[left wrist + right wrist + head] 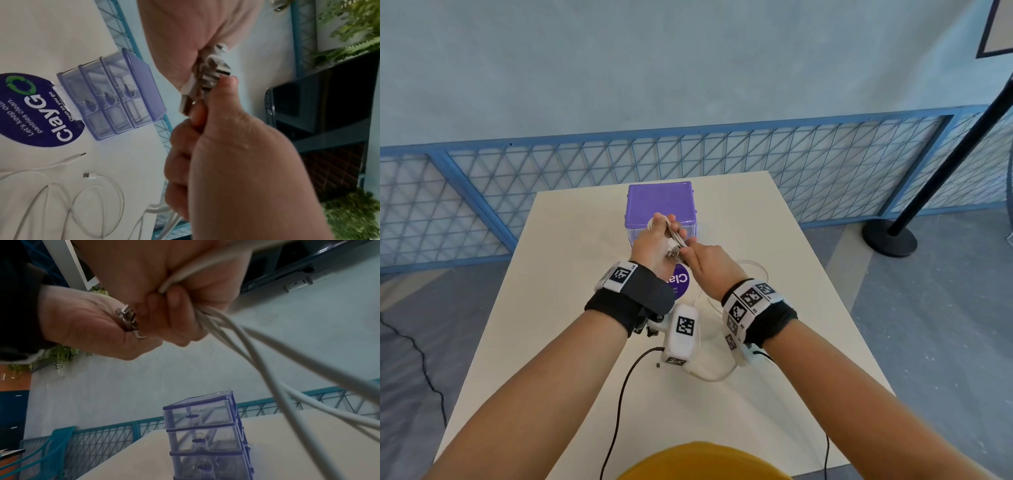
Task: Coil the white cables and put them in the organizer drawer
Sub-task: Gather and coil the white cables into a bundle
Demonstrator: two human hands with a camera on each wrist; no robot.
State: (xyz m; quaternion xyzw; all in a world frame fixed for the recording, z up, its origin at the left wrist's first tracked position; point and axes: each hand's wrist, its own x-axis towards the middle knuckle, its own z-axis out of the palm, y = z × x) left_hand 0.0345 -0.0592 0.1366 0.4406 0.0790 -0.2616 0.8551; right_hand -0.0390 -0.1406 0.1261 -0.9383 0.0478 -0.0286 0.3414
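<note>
Both hands are raised together in front of the purple organizer (659,205), whose three clear drawers (111,95) (205,434) are shut. My left hand (662,224) (205,100) pinches a bundle of white cables (676,240) at its metal USB plugs (213,71) (127,319). My right hand (686,255) (170,305) has its fingers curled round the same bundle, and the strands (257,356) trail down to the right. More loose white cables (61,186) (753,270) lie uncoiled on the white table (774,222).
A round purple sticker (679,281) (30,110) is on the table under the hands. Black camera cords (619,394) run over the near edge. A blue mesh fence (722,161) stands behind the table, and a black pole on a round base (890,236) to the right.
</note>
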